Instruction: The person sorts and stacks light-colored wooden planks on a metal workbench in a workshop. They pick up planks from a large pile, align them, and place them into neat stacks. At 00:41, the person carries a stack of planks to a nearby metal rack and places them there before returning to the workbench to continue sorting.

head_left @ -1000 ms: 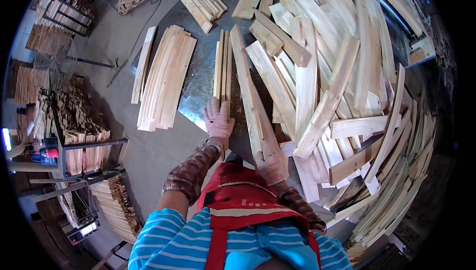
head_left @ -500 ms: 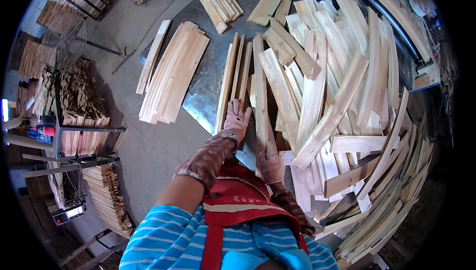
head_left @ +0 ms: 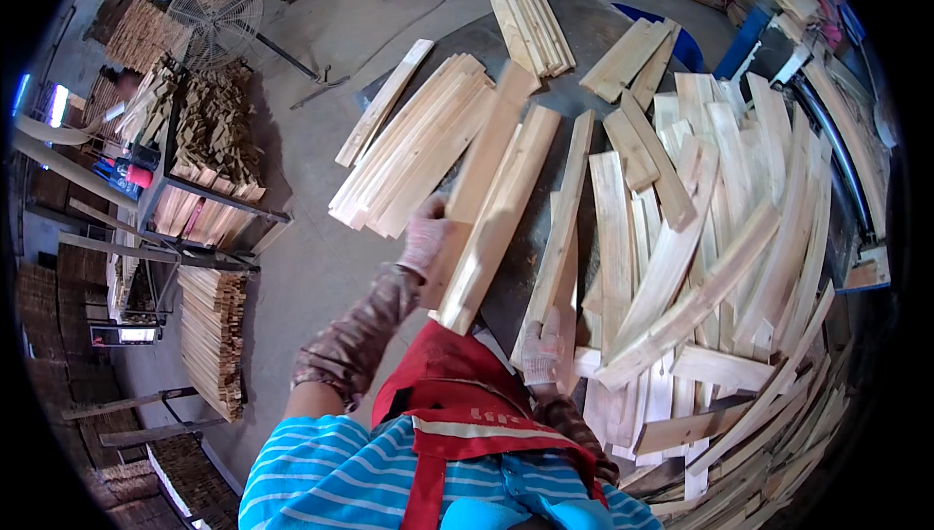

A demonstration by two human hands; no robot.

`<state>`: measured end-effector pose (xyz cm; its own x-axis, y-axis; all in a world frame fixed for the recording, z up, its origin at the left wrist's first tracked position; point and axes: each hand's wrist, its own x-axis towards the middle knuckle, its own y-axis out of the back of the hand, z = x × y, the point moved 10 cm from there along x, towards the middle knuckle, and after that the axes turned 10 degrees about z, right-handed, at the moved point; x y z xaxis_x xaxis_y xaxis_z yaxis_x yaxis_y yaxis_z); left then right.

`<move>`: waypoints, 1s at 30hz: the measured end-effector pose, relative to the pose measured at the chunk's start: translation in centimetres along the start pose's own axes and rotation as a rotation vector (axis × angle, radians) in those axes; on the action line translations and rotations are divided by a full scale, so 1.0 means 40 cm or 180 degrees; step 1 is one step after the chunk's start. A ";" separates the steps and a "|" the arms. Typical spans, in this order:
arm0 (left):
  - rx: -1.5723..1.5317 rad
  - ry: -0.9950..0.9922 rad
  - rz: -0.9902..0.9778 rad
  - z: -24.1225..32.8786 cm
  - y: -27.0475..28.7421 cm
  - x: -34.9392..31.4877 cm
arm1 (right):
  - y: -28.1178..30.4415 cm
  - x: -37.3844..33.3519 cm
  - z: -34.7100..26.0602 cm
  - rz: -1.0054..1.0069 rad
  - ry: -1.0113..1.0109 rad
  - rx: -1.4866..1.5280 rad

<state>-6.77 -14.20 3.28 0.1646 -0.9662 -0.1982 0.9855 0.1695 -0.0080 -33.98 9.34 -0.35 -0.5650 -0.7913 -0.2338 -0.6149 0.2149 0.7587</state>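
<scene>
Both hands wear pale knit gloves. My left hand (head_left: pixel 424 238) is closed on the left edge of a wooden board (head_left: pixel 475 180), near its lower end; the far end is blurred. Against that board's right side lies a second, wider-looking plank (head_left: pixel 501 223). My right hand (head_left: pixel 543 347) is closed round the near end of a narrow board (head_left: pixel 562 238), which points away from me. Its fingers are partly hidden. Left of my left hand's board, a row of pale planks (head_left: pixel 413 146) lies side by side on the dark metal table (head_left: pixel 501 301).
A large loose heap of boards (head_left: pixel 720 267) covers the table's right side. Small groups of planks (head_left: pixel 533 29) lie at the far edge. To the left stand a floor fan (head_left: pixel 216 19), a metal rack of wood pieces (head_left: pixel 209 141) and a stack of slats (head_left: pixel 209 335).
My left hand has taken hold of a board and moved left with it, so the boards there now slant. My right hand stays on its board's near end. The view has shifted left.
</scene>
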 end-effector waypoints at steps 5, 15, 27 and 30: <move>0.0329 -0.0221 0.0799 0.079 0.334 0.393 | -0.131 0.007 -0.057 0.0732 0.0798 0.0288; 0.3800 -0.0305 0.1374 0.009 0.597 0.977 | -0.270 0.033 -0.204 -0.0184 0.0037 -0.0115; 0.2902 -0.1354 -0.1435 -0.241 -0.145 0.083 | -0.296 0.099 -0.201 -0.0362 -0.0540 -0.0058; 0.1572 0.0341 -0.0966 -0.263 -0.205 0.076 | -0.271 0.121 -0.226 -0.0663 -0.0876 -0.0321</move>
<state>-14.79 -16.48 -7.59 -0.1076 -0.9281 -0.3565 0.8947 -0.2468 0.3724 -25.06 -1.98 -4.22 -0.5687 -0.6254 -0.5343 -0.6829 -0.0032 0.7305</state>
